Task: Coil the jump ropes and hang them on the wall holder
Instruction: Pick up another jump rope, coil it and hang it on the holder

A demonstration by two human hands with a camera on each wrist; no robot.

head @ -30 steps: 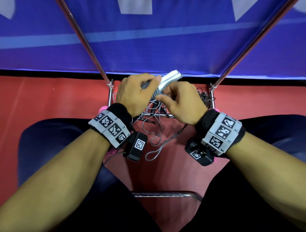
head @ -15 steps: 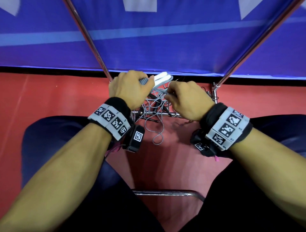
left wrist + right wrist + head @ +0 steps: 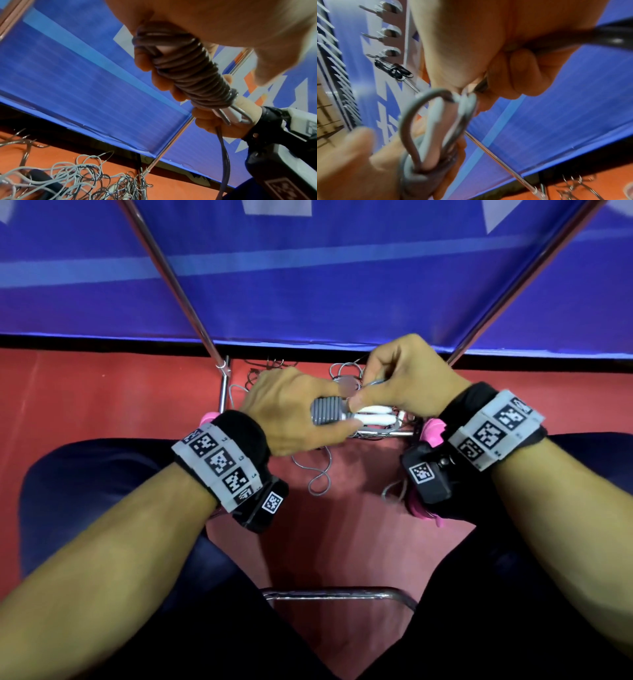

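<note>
Your left grip [image 3: 294, 412] is closed round the jump rope [image 3: 327, 410], with the fingers wrapped over the grey turns. I think this is so the winding cannot spring loose while you finish it. Your right grip [image 3: 407, 378] holds the free cord in curled fingers, and its thumb presses on the two white handles [image 3: 375, 418], probably to keep the cord tight for the last tuck.

The bundle hangs in the air between both grips, above the tangle of loose ropes [image 3: 72, 175] that lies low, just beyond your knees. The rope is grey and thin, wound in close, even turns round the handles, which lie side by side. Their white tips stick out to the right, and a small loop [image 3: 404, 125] stands beside them. The wall holder [image 3: 390, 30] already carries one black coiled rope [image 3: 385, 67].
</note>
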